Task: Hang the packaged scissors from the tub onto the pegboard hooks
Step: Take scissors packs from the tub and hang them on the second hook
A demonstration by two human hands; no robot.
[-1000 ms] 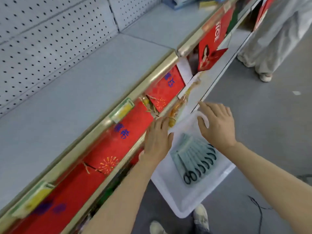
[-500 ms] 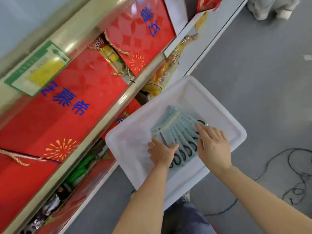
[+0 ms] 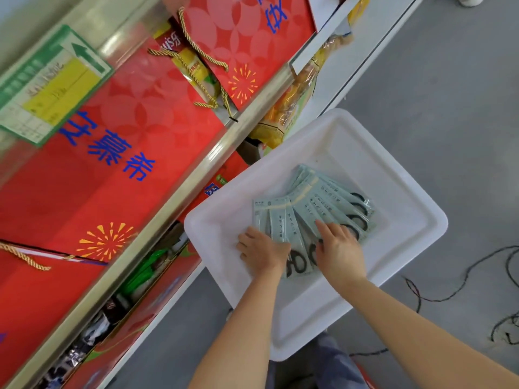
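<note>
Several packaged scissors point(image 3: 309, 209), pale green packs with black handles, lie fanned out inside a white plastic tub point(image 3: 415, 220) on the floor. My left hand point(image 3: 262, 254) is in the tub with its fingers curled over the lower end of the leftmost packs. My right hand point(image 3: 339, 248) lies on top of the middle packs near the handles, fingers spread and pressing down. The handles of some packs are hidden under both hands. The pegboard is out of view.
Store shelving runs along the left, with a metal shelf edge point(image 3: 179, 197), red gift bags point(image 3: 134, 113) and a green and yellow price label point(image 3: 53, 85). Black cables point(image 3: 477, 276) lie on the grey floor at the right. My leg point(image 3: 325, 360) shows below the tub.
The view has dropped from the shelf and pegboard to the tub. Both hands went down into the tub and now rest on the scissors packs; the fan has spread a little.
</note>
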